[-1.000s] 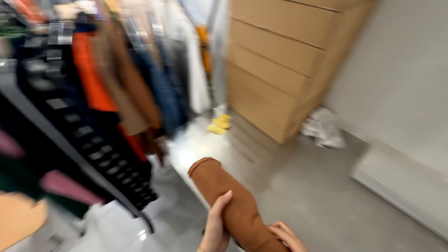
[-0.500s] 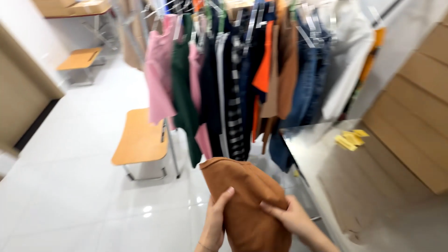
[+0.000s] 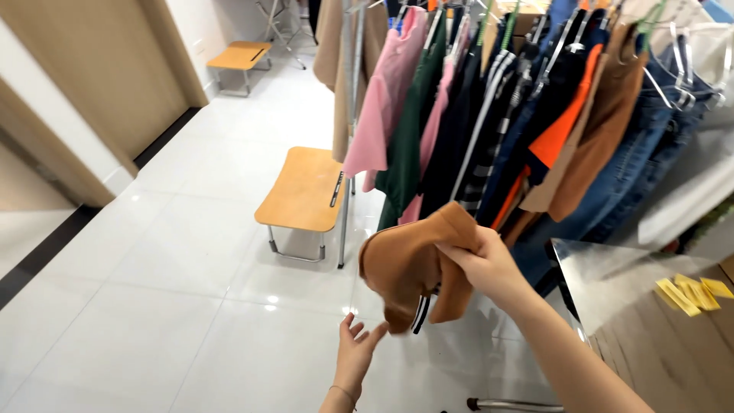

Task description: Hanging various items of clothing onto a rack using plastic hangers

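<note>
Honestly, soft, floppy brown knit garment (image 3: 409,264) bunched in my right hand (image 3: 485,268); left hand (image 3: 355,356) open, fingers at its hem.

A: Garment (image 3: 405,264) in the right hand (image 3: 489,264)?
B: Brown cloth, matt, soft knit look, striped trim at the hem. Left hand (image 3: 355,356) is bare, fingertips at the hem.
A: Floor (image 3: 191,306)?
B: White tiles, glossy, light glare on them.
A: Stool (image 3: 302,191)?
B: Wood-look seat, smooth, satin. Legs are bare metal tube.
A: Rack (image 3: 348,138)?
B: Metal post, dull grey. Hangers (image 3: 673,84) at its right end are shiny metal wire.
A: Hung clothes?
B: All cloth, matt. Pink top (image 3: 378,107) smooth, jeans (image 3: 650,153) coarser denim.
A: Table (image 3: 612,283)?
B: Near corner brushed metal, reflective. Yellow slips (image 3: 692,291) on it, paper or plastic, can't tell.
</note>
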